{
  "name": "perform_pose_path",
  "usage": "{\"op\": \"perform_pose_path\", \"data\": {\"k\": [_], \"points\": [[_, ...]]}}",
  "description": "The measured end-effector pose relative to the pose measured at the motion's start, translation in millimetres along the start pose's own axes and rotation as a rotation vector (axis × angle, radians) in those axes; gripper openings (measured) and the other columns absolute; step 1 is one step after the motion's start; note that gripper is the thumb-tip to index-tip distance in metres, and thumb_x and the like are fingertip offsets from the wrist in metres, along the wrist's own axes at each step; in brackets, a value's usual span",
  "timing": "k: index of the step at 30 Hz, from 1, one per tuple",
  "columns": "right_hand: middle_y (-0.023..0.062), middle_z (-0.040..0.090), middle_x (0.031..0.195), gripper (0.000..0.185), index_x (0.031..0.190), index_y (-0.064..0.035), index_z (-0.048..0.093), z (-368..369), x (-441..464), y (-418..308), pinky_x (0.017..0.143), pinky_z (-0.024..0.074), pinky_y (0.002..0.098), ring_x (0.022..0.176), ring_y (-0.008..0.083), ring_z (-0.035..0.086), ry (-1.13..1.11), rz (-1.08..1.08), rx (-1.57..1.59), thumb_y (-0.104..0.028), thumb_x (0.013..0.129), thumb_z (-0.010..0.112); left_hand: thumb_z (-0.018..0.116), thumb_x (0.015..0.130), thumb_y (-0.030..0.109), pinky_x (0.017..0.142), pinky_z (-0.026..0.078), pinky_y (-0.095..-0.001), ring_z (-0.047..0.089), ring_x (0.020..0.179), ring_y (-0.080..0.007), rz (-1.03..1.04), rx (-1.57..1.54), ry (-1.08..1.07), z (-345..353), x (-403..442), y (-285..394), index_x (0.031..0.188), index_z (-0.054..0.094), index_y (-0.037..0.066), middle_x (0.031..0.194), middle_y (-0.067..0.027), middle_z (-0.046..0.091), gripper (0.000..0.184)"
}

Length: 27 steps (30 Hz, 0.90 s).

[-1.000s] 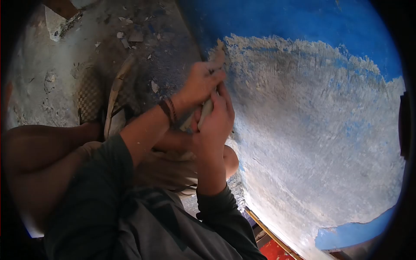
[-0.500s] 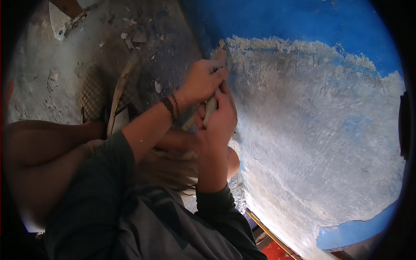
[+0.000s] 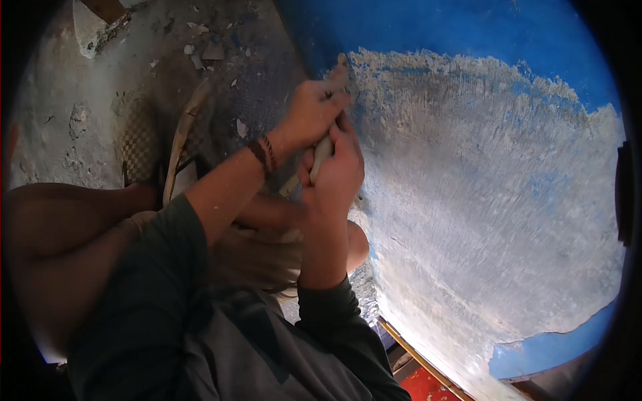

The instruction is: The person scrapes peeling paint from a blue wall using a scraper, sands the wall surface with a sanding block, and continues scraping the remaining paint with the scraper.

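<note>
My right hand [image 3: 338, 160] is wrapped around the pale handle of a scraper [image 3: 324, 151]. Just above it, my left hand [image 3: 313, 110], with a dark braided bracelet at the wrist, is closed over the front part of the same tool. Most of the blade is hidden by the fingers. The tool's far end sits at the ragged paint edge [image 3: 374, 63], where blue paint [image 3: 441, 27] meets the bared grey-white surface [image 3: 468, 180]. Both hands are close against the left side of this surface.
Paint flakes [image 3: 212, 51] lie on the grey floor at upper left. A checkered shoe [image 3: 139, 144] and a curved strip of wood [image 3: 184, 130] are left of my hands. My bent knee [image 3: 358, 244] is below them. A red surface [image 3: 428, 384] shows at the bottom.
Both hands have moved slightly upward with the scraper, along the left edge of the bared surface. The view has shifted a little. The grip looks the same.
</note>
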State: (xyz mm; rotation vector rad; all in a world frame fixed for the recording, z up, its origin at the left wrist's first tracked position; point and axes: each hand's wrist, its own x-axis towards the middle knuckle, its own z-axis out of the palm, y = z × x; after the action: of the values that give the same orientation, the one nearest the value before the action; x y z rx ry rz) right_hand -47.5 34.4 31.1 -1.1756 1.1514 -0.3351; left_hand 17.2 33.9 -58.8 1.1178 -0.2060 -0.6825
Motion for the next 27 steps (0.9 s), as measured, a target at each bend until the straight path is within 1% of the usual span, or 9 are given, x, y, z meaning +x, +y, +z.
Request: {"op": "perform_pose_path", "data": {"k": [2,6,8,15,17,21,24,26,27], "points": [[0.0039,0.049,0.061,0.04,0.127,-0.0014,0.048,-3,-9,0,0.031,0.0274,0.0237,0.04,0.0109,0.041,0.089,0.046,0.096,-0.018,0.091,0.04,0.056,0.08,0.018,0.055,0.043,-0.0326,0.048,0.056,-0.0129,0.138,0.023,0.004,7,-8,7,0.078,0.057,-0.007,0.059,-0.0154,0.052,0.025],[0.0038,0.05,0.066,0.04,0.128,-0.0025,0.047,-10,-5,-5,0.031,0.0273,0.023,0.042,0.0105,0.042,0.005,0.032,0.052,-0.018,0.091,0.04,0.056,0.079,0.017,0.055,0.043,-0.0349,0.049,0.055,-0.0151,0.142,0.115,0.031,11,-5,9,0.075,0.055,-0.007,0.059,-0.016,0.051,0.024],[0.0038,0.051,0.068,0.041,0.128,-0.003,0.047,-3,-1,-3,0.031,0.0272,0.0225,0.044,0.0103,0.043,-0.051,0.017,0.131,-0.018,0.091,0.04,0.056,0.078,0.016,0.055,0.043,-0.0363,0.05,0.055,-0.0164,0.079,0.098,-0.012,2,0,12,0.074,0.055,-0.008,0.059,-0.0163,0.051,0.024],[0.0044,0.051,0.07,0.041,0.128,-0.003,0.046,-10,1,-4,0.032,0.028,0.0227,0.045,0.0103,0.043,-0.026,0.04,0.099,-0.018,0.091,0.039,0.055,0.078,0.016,0.056,0.044,-0.0369,0.053,0.054,-0.0223,0.22,0.263,0.064,8,0,9,0.073,0.055,-0.007,0.057,-0.0177,0.051,0.024],[0.0043,0.051,0.07,0.041,0.128,-0.0025,0.047,-4,4,1,0.032,0.0285,0.0226,0.045,0.0102,0.043,-0.06,0.007,0.081,-0.018,0.091,0.039,0.056,0.08,0.017,0.053,0.04,-0.0334,0.042,0.057,-0.0123,0.065,0.099,0.015,0,2,14,0.073,0.054,-0.007,0.058,-0.0121,0.047,0.025],[0.0042,0.051,0.07,0.041,0.128,-0.002,0.046,-11,-3,-1,0.032,0.0289,0.0228,0.045,0.0104,0.043,-0.042,0.047,0.18,-0.018,0.091,0.04,0.056,0.08,0.017,0.053,0.04,-0.0332,0.043,0.057,-0.0124,0.209,0.215,0.021,6,-5,13,0.073,0.055,-0.006,0.058,-0.0131,0.047,0.024],[0.0042,0.05,0.069,0.042,0.129,-0.0026,0.044,-9,0,-4,0.032,0.0291,0.0231,0.046,0.0103,0.043,-0.022,0.062,0.112,-0.019,0.091,0.039,0.055,0.081,0.017,0.053,0.041,-0.0328,0.045,0.058,-0.0117,0.177,0.247,0.008,4,0,8,0.074,0.056,-0.006,0.058,-0.0106,0.046,0.024],[0.004,0.05,0.068,0.043,0.13,-0.003,0.043,-7,5,2,0.032,0.029,0.0226,0.045,0.0098,0.043,-0.077,0.018,0.091,-0.02,0.091,0.039,0.054,0.082,0.015,0.053,0.041,-0.0316,0.046,0.06,-0.0101,0.072,0.168,0.009,0,1,13,0.074,0.056,-0.006,0.058,-0.0084,0.048,0.022],[0.004,0.05,0.068,0.043,0.13,-0.003,0.043,-10,0,2,0.032,0.029,0.0226,0.045,0.0098,0.043,-0.085,0.011,0.095,-0.02,0.091,0.039,0.054,0.082,0.015,0.053,0.041,-0.0316,0.046,0.06,-0.0101,0.082,0.171,0.011,3,-3,12,0.074,0.056,-0.006,0.058,-0.0084,0.048,0.022]]}}
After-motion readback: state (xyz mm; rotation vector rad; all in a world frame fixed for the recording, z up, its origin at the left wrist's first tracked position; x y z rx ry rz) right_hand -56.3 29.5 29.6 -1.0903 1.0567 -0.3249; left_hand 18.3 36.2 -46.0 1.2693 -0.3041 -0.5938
